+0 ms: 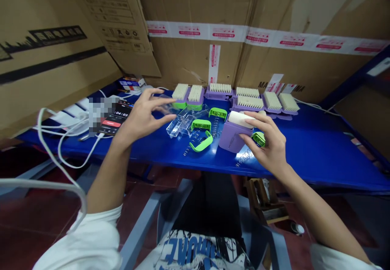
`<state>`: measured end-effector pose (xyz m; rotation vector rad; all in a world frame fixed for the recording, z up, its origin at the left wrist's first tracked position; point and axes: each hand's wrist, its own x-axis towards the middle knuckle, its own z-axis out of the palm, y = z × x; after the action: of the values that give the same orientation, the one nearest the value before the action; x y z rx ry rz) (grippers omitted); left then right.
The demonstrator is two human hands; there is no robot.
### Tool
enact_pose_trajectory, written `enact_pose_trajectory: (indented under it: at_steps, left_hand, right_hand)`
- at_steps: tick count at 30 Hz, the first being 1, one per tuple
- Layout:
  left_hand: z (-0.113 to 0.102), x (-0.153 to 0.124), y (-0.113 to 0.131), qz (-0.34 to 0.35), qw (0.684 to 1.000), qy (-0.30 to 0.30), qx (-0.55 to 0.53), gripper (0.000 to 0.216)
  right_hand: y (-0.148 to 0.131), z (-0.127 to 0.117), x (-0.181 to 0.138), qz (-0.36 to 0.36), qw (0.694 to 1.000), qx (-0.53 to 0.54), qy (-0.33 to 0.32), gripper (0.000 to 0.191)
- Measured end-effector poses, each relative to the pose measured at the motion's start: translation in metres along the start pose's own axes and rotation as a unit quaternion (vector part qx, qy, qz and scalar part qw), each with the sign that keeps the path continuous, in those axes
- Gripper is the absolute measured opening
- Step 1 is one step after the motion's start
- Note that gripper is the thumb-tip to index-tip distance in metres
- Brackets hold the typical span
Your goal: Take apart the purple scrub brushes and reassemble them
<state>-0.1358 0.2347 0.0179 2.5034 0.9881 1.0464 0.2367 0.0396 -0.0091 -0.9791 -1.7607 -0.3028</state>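
Note:
My right hand (269, 142) grips a purple plastic case (233, 138) with a smooth cream-white part (239, 118) across its top. The case stands tilted at the table's front edge. My left hand (146, 115) hovers left of the clear plastic pieces (179, 125), thumb and fingers spread apart. A see-through blur by its fingertips cannot be made out. Between the hands lie green clips (201, 124), a green curved band (202, 142) and thin metal springs (215, 127). Another green clip (258, 138) and a spring (244, 157) are beside the purple case, partly behind my right hand.
Several purple cases with ribbed cream tops (248, 102) line the back of the blue table (317, 148). On the left are a phone (115, 117), white cables (61, 140) and a small box (131, 83). Cardboard (195, 1) walls the back and left.

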Motion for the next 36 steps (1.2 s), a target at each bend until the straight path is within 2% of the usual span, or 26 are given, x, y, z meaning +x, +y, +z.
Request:
enact_pose_trajectory:
  at_steps: [3,6,8,11,15,17,21,25,28,30,34,36]
  left_hand:
    - [0.011,0.026,0.052,0.128,0.98,-0.016,-0.149,0.076]
    - [0.023,0.057,0.095,0.252,0.94,-0.112,-0.2,0.068]
    - [0.028,0.077,0.115,0.308,0.91,-0.185,-0.206,0.057]
    - [0.033,0.103,0.13,0.34,0.883,-0.253,-0.202,0.044]
    - [0.034,0.122,0.134,0.328,0.877,-0.291,-0.197,0.026]
    - [0.037,0.123,0.131,0.336,0.869,-0.301,-0.203,0.027]
    - [0.054,0.114,0.118,0.347,0.858,-0.272,-0.263,0.044]
    - [0.083,0.1,0.102,0.31,0.864,-0.177,-0.356,0.063]
    - [0.098,0.091,0.096,0.276,0.88,-0.111,-0.371,0.054]
    - [0.104,0.088,0.096,0.277,0.887,-0.091,-0.358,0.048]
    - [0.117,0.08,0.101,0.27,0.887,-0.049,-0.372,0.057]
    - [0.12,0.076,0.103,0.256,0.893,-0.02,-0.371,0.056]
  right_hand:
    - [0.003,-0.001,-0.002,0.019,1.0,0.019,-0.008,0.079]
    - [0.008,-0.004,-0.003,0.034,0.999,0.033,-0.022,0.096]
    - [0.009,-0.007,-0.001,0.029,0.998,0.041,-0.034,0.104]
    - [0.01,-0.012,0.007,0.017,0.998,0.033,-0.056,0.107]
    - [0.008,-0.017,0.02,0.007,0.995,-0.017,-0.101,0.104]
    - [0.006,-0.017,0.023,0.004,0.993,-0.033,-0.11,0.102]
    - [0.003,-0.015,0.024,0.012,0.995,-0.049,-0.09,0.101]
    - [0.007,-0.011,0.019,0.027,0.995,-0.053,-0.081,0.095]
    - [0.012,-0.008,0.015,0.054,0.997,-0.01,-0.06,0.096]
    - [0.013,-0.008,0.014,0.062,0.997,0.012,-0.05,0.097]
    - [0.012,-0.009,0.015,0.08,0.995,0.009,-0.057,0.079]
    - [0.011,-0.01,0.016,0.084,0.995,0.017,-0.048,0.077]
